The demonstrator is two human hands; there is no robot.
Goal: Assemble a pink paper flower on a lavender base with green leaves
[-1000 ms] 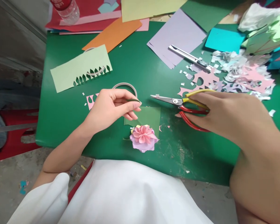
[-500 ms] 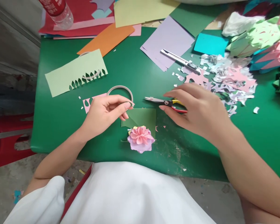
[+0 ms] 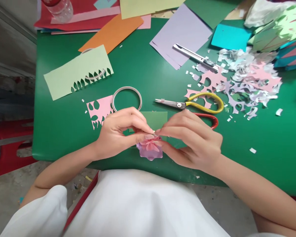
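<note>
A paper flower (image 3: 151, 154) with lilac outer petals and a pink centre sits near the table's front edge. Over its top, my left hand (image 3: 124, 130) and my right hand (image 3: 193, 141) meet fingertip to fingertip. Both hands are closed in a pinch; something tiny and pale shows between the tips, too small to name. Partly hidden behind the fingers is a piece of green paper (image 3: 154, 118). Scissors (image 3: 180, 105) with one yellow and one red handle lie just beyond my right hand. A roll of tape (image 3: 126, 89) rests beyond my left hand, next to a cut pink paper (image 3: 101, 105).
Light green paper (image 3: 74, 74) with leaf-shaped cut-outs lies at the left. Farther back are orange paper (image 3: 113, 33), lilac sheets (image 3: 180, 33), a utility knife (image 3: 194, 56) and a bottle (image 3: 61, 11). Paper scraps (image 3: 254, 79) are heaped at the right.
My right hand has moved left, away from the scissors, which now lie released on the table. My left hand has come down and right to meet it above the flower.
</note>
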